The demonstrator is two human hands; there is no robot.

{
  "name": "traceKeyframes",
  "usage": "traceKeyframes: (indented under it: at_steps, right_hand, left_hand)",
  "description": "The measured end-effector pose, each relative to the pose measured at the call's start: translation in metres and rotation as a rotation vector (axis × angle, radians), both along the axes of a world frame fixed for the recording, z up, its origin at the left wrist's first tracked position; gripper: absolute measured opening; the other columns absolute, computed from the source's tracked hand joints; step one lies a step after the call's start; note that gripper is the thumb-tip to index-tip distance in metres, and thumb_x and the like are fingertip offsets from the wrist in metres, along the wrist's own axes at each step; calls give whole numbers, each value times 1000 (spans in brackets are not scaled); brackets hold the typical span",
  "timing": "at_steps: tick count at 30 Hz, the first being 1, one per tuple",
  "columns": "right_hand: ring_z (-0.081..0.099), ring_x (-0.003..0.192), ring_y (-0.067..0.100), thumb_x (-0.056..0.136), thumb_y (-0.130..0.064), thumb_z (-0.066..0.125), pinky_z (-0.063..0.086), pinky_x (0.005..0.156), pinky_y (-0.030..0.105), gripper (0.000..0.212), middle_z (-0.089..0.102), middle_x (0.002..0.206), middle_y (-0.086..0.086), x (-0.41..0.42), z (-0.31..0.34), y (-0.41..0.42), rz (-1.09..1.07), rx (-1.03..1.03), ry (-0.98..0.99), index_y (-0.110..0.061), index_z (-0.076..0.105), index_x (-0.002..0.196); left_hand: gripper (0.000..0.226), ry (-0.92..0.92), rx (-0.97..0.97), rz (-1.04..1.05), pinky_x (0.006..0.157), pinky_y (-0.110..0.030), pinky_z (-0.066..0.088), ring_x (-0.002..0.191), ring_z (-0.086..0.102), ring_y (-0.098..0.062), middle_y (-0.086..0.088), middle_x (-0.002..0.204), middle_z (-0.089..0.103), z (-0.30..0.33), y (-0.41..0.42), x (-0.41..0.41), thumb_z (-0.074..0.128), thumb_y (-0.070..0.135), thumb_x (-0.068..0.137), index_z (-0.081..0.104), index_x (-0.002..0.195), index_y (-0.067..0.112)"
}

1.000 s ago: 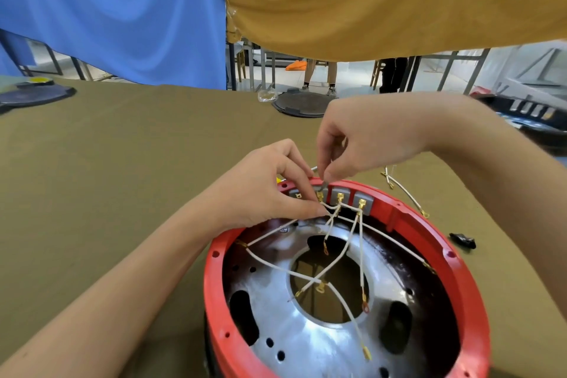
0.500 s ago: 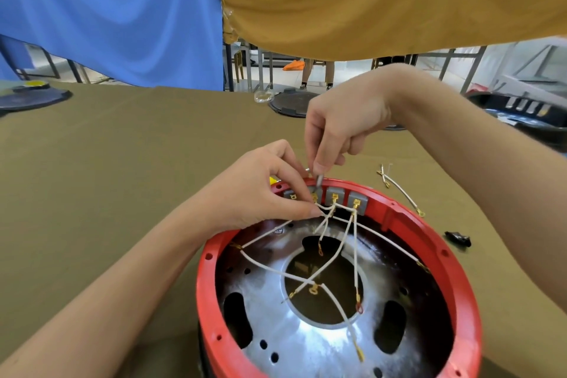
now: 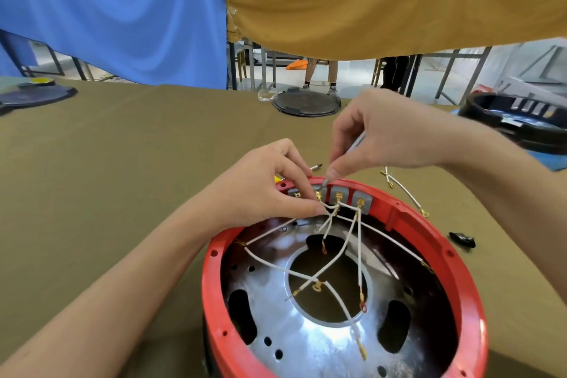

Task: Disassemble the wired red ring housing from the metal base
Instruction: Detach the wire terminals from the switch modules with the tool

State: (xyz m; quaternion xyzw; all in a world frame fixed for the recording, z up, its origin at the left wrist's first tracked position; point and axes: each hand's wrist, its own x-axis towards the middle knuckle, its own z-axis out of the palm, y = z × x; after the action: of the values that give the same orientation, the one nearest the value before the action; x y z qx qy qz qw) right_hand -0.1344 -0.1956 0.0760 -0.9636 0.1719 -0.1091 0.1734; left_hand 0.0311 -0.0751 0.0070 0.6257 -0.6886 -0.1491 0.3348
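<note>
An olive-green cloth covers the tabletop [image 3: 122, 144], with a blue curtain [image 3: 116, 9] and a mustard curtain [image 3: 383, 0] hanging behind it; under their hems show metal table legs and the legs of people standing farther off. On the far side of the tabletop lie a dark round lid [image 3: 306, 101], another dark disc [image 3: 33, 97] at the far left, and a black housing [image 3: 527, 120] at the right edge.

In the head view, the red ring housing [image 3: 460, 273] sits close in front, still seated around the shiny metal base [image 3: 310, 344], which has a large central hole and dark slots. White wires [image 3: 340, 250] with brass terminals cross over the base and run up to a row of grey terminal blocks [image 3: 339, 195] on the ring's far rim. The left hand [image 3: 264, 190] rests on that rim, its thumb pressing down on the wires beside the blocks; its grip is narrow, fingers curled over the edge. The right hand [image 3: 377, 138] pinches a thin metal tool [image 3: 326, 182], tip set at the terminal blocks. A loose white wire [image 3: 405, 193] and a small black part [image 3: 461, 239] lie on the cloth just right of the ring.
</note>
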Motion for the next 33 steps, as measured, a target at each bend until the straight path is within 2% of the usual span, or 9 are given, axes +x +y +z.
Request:
traceKeyframes:
  at_steps: [5,9,14,17,20,22,24,29,33]
  right_hand:
    - [65,62,7,77,-35,80,52,61,27,11,70,64,-11,-2,-3,17,10,-127,-20,-28,75,70]
    - [59,57,-1,82,-24,66,43,52,12,10,63,61,-23,-5,2,18,21,-134,119,-32,69,77]
    - [64,66,-7,78,-28,79,46,59,10,7,69,69,-23,-6,4,12,11,-81,45,-31,74,75]
    - [62,55,-5,75,-25,83,43,50,7,8,68,60,-19,-5,0,12,16,-1,-29,-28,77,71]
    - [54,42,6,83,-33,76,45,43,22,17,66,56,-5,3,-10,12,18,54,-100,-21,75,72]
    - [64,52,16,90,-43,67,57,56,39,32,70,66,4,10,-17,11,-11,57,-100,-14,73,77]
    - [69,66,21,92,-46,61,60,66,45,37,71,76,9,12,-22,9,-21,134,-97,-12,72,83]
    - [70,69,8,93,-35,65,57,66,20,20,75,78,-1,7,-27,-2,0,343,-112,-19,73,85]
    - [67,66,6,92,-29,66,54,64,16,20,76,80,7,8,-31,-7,8,436,-147,-11,74,88]
  left_hand:
    - [16,0,0,3,79,-20,39,96,58,1,22,97,54,0,0,0,81,52,65,77,72,39]
    - [15,7,6,-5,81,-21,41,97,58,-1,21,98,55,0,0,0,83,49,66,78,73,37]
    - [15,-9,3,5,74,-13,38,92,58,2,21,98,54,0,0,0,82,51,65,77,72,39]
    - [17,-10,1,6,78,-18,39,96,58,1,20,98,55,0,0,0,81,53,64,77,72,39]
    - [17,0,-5,-3,80,-21,40,93,57,0,21,93,53,0,0,1,82,51,64,78,72,37]
    - [16,7,-16,-9,84,-22,42,94,57,0,23,90,52,-1,0,1,83,49,64,78,72,36]
    - [16,0,-21,-9,85,-21,41,96,56,1,25,90,52,-2,-1,1,83,50,64,78,72,36]
    - [18,-8,-23,-7,88,-22,41,101,57,2,25,95,53,-2,-1,2,81,55,64,77,72,38]
    - [21,-8,-19,-9,91,-27,45,103,57,0,22,98,54,-2,-1,2,78,58,63,77,71,40]
